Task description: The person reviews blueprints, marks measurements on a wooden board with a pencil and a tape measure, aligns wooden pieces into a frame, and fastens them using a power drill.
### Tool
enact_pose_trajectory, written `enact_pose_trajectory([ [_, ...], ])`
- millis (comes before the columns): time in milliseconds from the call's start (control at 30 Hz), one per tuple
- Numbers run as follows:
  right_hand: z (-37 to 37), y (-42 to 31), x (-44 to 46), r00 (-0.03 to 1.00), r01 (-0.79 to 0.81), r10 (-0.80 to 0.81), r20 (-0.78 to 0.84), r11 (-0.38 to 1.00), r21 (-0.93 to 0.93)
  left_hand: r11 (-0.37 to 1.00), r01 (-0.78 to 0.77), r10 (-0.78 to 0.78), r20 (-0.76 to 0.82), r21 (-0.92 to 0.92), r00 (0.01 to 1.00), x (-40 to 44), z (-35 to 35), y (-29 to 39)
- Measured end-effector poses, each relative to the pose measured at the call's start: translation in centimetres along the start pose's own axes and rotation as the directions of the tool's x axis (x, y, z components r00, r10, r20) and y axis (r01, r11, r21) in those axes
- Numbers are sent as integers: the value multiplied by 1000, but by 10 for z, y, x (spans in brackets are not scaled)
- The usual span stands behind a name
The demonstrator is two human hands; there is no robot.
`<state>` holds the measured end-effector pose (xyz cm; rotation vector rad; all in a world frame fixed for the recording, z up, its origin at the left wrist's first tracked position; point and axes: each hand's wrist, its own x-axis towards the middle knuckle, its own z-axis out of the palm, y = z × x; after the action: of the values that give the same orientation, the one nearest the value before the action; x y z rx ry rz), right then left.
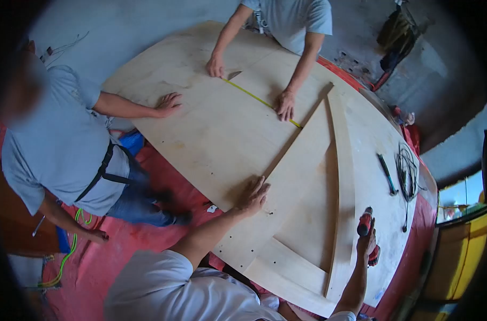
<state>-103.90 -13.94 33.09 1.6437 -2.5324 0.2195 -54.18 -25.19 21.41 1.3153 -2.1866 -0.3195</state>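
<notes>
My left hand (253, 198) lies flat on a pale plywood sheet (200, 128), fingers spread, close to the edge of a raised wooden panel. In my right hand (365, 243) is a red and black cordless drill (365, 222), its chuck pointing away from me, over the right part of the boards. Between my hands stands a triangular frame made of a long curved strip (342, 176) and a lower strip (289, 262). Several small dark holes or screw heads dot the wood near my left forearm.
Across the sheet, a person's hands (286, 105) stretch a yellow tape measure (248, 93). Another person stands at left, one hand (168, 105) on the sheet. A hammer (387, 174) and coiled black cable (408, 171) lie at right. Red covering (147, 214) spreads over the floor.
</notes>
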Motion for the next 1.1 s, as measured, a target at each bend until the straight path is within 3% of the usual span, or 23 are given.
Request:
enact_pose_trajectory([
  [100, 21, 17, 9, 998, -61, 63, 23, 995, -77, 993, 3, -3, -3, 117, 1000, 1, -6, 5],
  [300, 59, 48, 15, 993, -121, 120, -7, 988, -99, 990, -8, 8, -1, 139, 1000, -1, 1, 1],
  [467, 52, 48, 16, 982, -27, 58, 181, 986, -166, 990, -1, -5, 46, 143, 999, 1, -3, 6],
  [600, 45, 49, 17, 968, -27, 46, 248, 996, -80, 991, 9, -17, 55, 137, 998, 3, -6, 7],
  [700, 34, 42, 16, 974, 32, -1, 227, 991, -131, 988, 11, -18, 48, 154, 999, 5, -9, 8],
  [767, 29, 24, 11, 992, 121, -123, -42, 992, -30, 989, 15, -21, 41, 144, 999, 5, -11, 11],
  [800, 26, 6, 2, 990, 101, -84, -113, 983, 151, 990, 22, -31, 62, 138, 998, 7, -14, 11],
  [867, 56, -32, -30, 964, 95, -9, -266, 945, 312, 993, 1, -3, 12, 119, 1000, 4, -6, 6],
  [900, 69, -57, -51, 982, 103, 5, -191, 827, 552, 993, -3, 6, -22, 115, 1000, 4, -4, 3],
  [1000, 91, -163, -121, 995, -94, 40, 87, 563, 821, 994, 8, -4, -33, 111, 999, 5, -5, 1],
  [1033, 90, -188, -137, 977, -167, 6, 214, 645, 745, 994, 1, 2, -33, 108, 999, 5, -3, 0],
  [1100, 100, -216, -150, 944, 237, -326, 54, 781, 578, 997, 11, -8, -46, 73, 999, 7, -3, -2],
])
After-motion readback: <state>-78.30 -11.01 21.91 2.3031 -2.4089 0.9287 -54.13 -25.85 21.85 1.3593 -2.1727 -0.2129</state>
